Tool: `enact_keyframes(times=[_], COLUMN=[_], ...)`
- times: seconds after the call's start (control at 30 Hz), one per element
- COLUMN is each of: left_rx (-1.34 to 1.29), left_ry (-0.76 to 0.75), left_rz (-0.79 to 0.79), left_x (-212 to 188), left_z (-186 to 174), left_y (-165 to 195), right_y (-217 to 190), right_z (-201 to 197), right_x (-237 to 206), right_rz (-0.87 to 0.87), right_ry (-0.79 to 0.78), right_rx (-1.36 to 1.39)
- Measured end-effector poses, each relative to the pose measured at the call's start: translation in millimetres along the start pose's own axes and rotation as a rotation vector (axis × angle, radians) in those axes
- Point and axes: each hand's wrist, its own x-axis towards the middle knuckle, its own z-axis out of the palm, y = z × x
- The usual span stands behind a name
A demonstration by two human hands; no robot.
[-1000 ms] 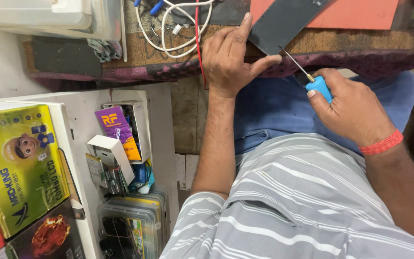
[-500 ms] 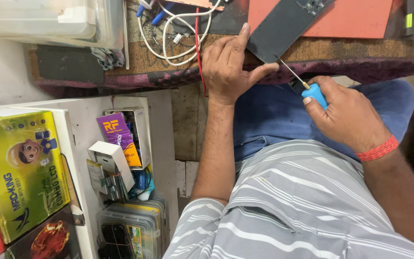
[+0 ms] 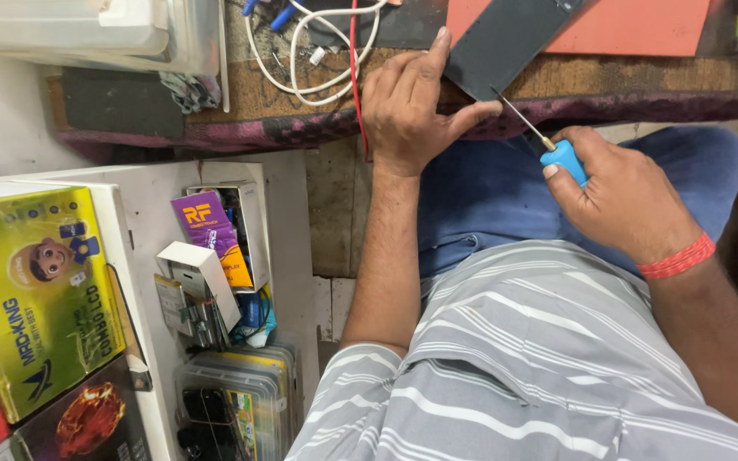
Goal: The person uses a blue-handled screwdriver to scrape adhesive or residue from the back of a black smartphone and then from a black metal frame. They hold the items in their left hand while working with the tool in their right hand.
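The screwdriver [image 3: 548, 145] has a thin metal shaft and glossy blue plastic handle; the dark panel [image 3: 506, 38] looks matt and smooth; the orange mat [image 3: 642, 26] is matt.

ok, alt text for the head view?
A person's left hand steadies a dark flat panel at a workbench edge, while the right hand holds a blue-handled screwdriver with its tip at the panel's edge. White cables lie nearby.
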Motion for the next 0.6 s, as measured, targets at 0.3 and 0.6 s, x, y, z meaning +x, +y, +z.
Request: enact_keyframes(times=[0.3,0.6], left_rx=[0.004,0.002], left_ry=[0.002,-0.017], left_rz=[0.013,-0.006], left_x=[0.2,0.0], left_z=[1.4,-0.5], left_y=[-0.1,0.5], right_y=[0.2,7.7], right_z=[0.7,1.7], right_x=[-0.5,2.3], right_rz=[-0.072,-0.057], right_ry=[0.050,0.038], right_rx=[0.030,0.003])
